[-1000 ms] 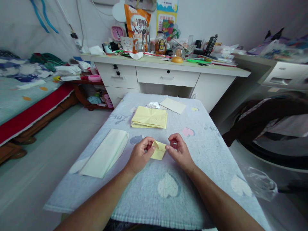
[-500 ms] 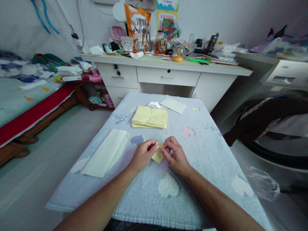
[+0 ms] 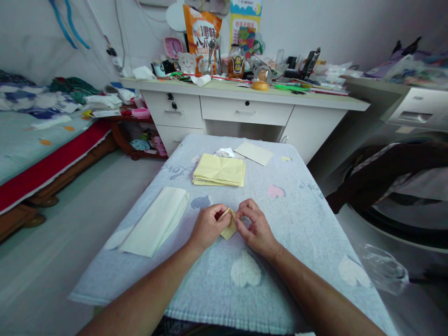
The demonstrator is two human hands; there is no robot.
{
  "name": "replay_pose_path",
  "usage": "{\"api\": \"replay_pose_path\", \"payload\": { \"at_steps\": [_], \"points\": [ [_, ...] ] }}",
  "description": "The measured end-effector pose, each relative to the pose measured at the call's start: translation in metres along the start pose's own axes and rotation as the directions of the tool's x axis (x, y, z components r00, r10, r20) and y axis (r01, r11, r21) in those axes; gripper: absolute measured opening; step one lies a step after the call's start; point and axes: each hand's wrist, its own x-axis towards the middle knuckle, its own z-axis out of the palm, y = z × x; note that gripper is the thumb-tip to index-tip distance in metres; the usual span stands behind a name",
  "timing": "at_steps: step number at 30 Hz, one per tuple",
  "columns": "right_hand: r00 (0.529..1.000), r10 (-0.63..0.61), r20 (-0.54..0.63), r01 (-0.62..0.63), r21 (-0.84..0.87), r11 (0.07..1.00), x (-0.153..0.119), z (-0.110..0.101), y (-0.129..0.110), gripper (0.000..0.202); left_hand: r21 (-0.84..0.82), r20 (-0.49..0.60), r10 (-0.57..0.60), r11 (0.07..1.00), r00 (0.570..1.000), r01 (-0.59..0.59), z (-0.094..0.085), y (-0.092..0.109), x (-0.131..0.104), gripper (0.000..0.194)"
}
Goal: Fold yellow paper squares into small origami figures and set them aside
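A small folded piece of yellow paper (image 3: 228, 230) is held between my hands, low over the cloth. My left hand (image 3: 210, 225) pinches its left side between thumb and fingers. At the upper right edge of the paper, my right hand (image 3: 256, 227) brings thumb and index finger together in a pinch. Beyond them lies a stack of yellow paper sheets (image 3: 220, 170), the top one creased from its middle. To the left is a folded bundle of pale green paper (image 3: 156, 221).
The table wears a blue cloth (image 3: 290, 261) with heart prints. A crumpled white tissue (image 3: 225, 152) and a pale card (image 3: 254, 153) lie behind the stack. A cluttered white desk (image 3: 245, 112) stands behind, a bed (image 3: 45, 140) at left, a washing machine (image 3: 420, 112) at right.
The fingers of my left hand have curled further round the folded yellow paper, and its top part has shifted. The view has moved slightly; the stacks lie as before.
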Motion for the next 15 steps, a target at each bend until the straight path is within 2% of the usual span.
{"api": "replay_pose_path", "payload": {
  "at_steps": [7,15],
  "points": [
    [1.0,0.0,0.006,0.0,0.004,1.0,0.0002,-0.0002,-0.0012,0.008,-0.102,0.058,0.011,0.995,0.998,-0.005,0.0008,-0.0031,-0.0006,0.025],
    [1.0,-0.007,0.009,0.007,0.024,1.0,0.0007,-0.0003,-0.0025,0.008,0.043,0.0,0.027,0.999,1.0,-0.027,0.0009,0.0,-0.0006,0.014]
  ]
}}
